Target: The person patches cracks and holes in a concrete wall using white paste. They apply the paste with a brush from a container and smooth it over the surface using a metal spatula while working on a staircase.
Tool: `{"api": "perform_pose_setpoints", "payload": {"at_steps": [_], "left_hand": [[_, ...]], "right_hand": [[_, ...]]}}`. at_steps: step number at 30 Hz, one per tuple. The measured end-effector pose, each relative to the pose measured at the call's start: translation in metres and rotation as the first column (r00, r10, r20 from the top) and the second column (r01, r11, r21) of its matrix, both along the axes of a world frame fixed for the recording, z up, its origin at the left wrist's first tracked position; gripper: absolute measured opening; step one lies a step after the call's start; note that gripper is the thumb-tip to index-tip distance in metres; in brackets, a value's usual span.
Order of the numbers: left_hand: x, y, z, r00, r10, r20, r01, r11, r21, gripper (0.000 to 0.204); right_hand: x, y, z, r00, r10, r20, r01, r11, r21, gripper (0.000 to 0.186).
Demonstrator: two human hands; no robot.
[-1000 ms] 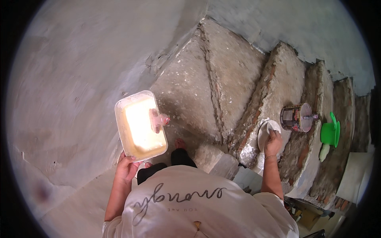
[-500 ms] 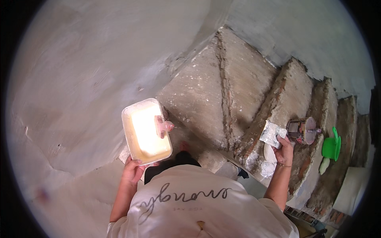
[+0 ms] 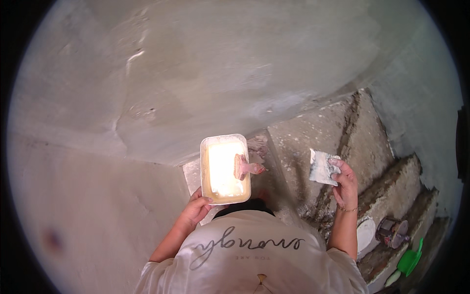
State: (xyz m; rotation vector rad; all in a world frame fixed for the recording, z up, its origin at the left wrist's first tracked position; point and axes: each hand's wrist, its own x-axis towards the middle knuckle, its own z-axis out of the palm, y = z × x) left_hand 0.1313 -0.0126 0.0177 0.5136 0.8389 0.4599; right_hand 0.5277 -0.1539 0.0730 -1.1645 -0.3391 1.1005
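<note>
My left hand (image 3: 198, 207) grips the near-left corner of a rectangular plastic tub (image 3: 246, 192), its thumb over the rim. Pale liquid inside shines in a bright glare. A brush (image 3: 240, 167) rests at the tub's right side, its bristles inside and its pinkish handle sticking out over the rim. My right hand (image 3: 345, 180), raised off to the right, pinches a flat, squarish piece (image 3: 323, 167) smeared white and grey between thumb and fingers. Its exact kind I cannot make out.
Smooth grey plastered walls (image 3: 196, 73) rise ahead and to the left. Rough concrete steps (image 3: 387, 188) run down the right side. On them stand a dark can (image 3: 389, 232), a white round lid-like disc (image 3: 365, 236) and a green dipper (image 3: 409, 259).
My view has swung left toward the wall, so the steps, can and dipper sit lower right. Both hands still hold the same things; the right one is now away from the can.
</note>
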Motion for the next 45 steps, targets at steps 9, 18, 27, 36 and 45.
{"api": "perform_pose_setpoints", "payload": {"at_steps": [9,18,27,36,45], "left_hand": [[-0.072,-0.013,-0.032,0.966,0.258,0.003,-0.258,0.966,-0.03,0.061],[-0.092,-0.026,-0.031,0.917,0.395,0.059,-0.392,0.918,-0.056,0.058],[-0.115,-0.04,-0.031,0.889,0.455,0.049,-0.454,0.891,-0.023,0.061],[-0.136,-0.042,-0.043,0.873,0.476,0.101,-0.478,0.878,-0.004,0.06],[-0.146,-0.039,-0.049,0.838,0.534,0.114,-0.533,0.845,-0.045,0.056]], "right_hand": [[-0.08,0.101,0.043,0.841,0.483,0.244,-0.501,0.865,0.017,0.066],[-0.171,0.162,0.063,0.434,0.244,0.868,-0.475,0.88,-0.009,0.058],[-0.229,0.205,0.054,0.372,0.117,0.921,-0.517,0.85,0.1,0.062],[-0.265,0.215,0.038,0.368,-0.036,0.929,-0.53,0.813,0.241,0.057],[-0.266,0.23,0.01,0.361,-0.036,0.932,-0.497,0.838,0.225,0.042]]}}
